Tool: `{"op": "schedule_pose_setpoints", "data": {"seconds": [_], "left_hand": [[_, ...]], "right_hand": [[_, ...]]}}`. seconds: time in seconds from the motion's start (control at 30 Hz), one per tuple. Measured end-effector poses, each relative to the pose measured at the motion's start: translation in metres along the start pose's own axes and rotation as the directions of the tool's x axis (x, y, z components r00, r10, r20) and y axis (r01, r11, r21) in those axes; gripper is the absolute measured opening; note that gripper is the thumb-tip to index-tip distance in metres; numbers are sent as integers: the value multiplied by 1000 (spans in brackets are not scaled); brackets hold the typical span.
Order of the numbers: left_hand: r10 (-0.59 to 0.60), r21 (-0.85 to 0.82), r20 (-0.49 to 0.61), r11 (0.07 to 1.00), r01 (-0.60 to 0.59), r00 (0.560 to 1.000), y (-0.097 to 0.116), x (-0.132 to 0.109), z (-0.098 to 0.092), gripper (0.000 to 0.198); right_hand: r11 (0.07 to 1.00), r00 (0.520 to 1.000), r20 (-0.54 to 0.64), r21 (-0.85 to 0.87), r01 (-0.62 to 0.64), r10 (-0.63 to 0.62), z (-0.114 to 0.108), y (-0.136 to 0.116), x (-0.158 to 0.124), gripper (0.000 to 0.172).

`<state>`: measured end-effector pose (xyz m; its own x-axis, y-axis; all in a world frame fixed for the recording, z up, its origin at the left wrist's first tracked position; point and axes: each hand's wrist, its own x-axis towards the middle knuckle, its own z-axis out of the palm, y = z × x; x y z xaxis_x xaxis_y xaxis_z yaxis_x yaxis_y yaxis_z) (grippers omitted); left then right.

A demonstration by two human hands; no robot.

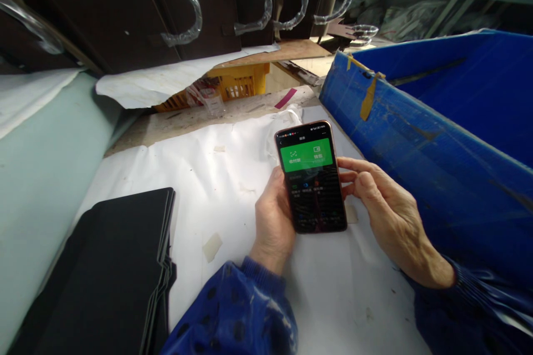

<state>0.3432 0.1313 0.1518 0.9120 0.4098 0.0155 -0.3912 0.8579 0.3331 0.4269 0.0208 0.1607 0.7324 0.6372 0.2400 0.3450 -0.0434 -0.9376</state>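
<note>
A smartphone [313, 194] is held upright over the white-covered table, its lit screen facing me with a green panel near the top. My left hand [273, 213] is closed around the phone's left edge, the thumb along its side and the other fingers hidden behind it. At the phone's right edge, the fingertips of my right hand [387, 213] rest on its side and partly behind it, with the thumb bent off the screen. Both forearms wear blue sleeves.
Black flat sheets [112, 255] lie stacked at the left. A large blue bin [416, 138] stands along the right. Behind, a yellow crate [244, 82] sits below dark panels [200, 5] with plastic-wrapped handles. White paper [200, 172] covers the table.
</note>
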Motion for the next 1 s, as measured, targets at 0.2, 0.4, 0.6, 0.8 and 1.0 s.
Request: {"op": "schedule_pose_setpoints", "data": {"seconds": [0.2, 0.4, 0.6, 0.8, 1.0], "left_hand": [[-5, 26, 10, 1000, 5, 1000, 2, -2, 1, 60], [-14, 41, 6, 999, 14, 1000, 4, -2, 3, 60], [-17, 41, -9, 999, 17, 1000, 3, -2, 3, 60], [-24, 35, 18, 999, 23, 1000, 3, -1, 3, 61], [-7, 55, -33, 998, 9, 999, 2, -1, 1, 58]], "right_hand": [[1000, 1000, 2, 4, -12, 12, 0, 1, 0, 48], [1000, 1000, 7, 16, -24, 24, 0, 1, -1, 48], [1000, 1000, 5, 3, -18, 18, 0, 1, -1, 48], [1000, 1000, 8, 7, -21, 21, -1, -1, 0, 47], [1000, 1000, 7, 17, -15, 15, -1, 1, -2, 48]]}}
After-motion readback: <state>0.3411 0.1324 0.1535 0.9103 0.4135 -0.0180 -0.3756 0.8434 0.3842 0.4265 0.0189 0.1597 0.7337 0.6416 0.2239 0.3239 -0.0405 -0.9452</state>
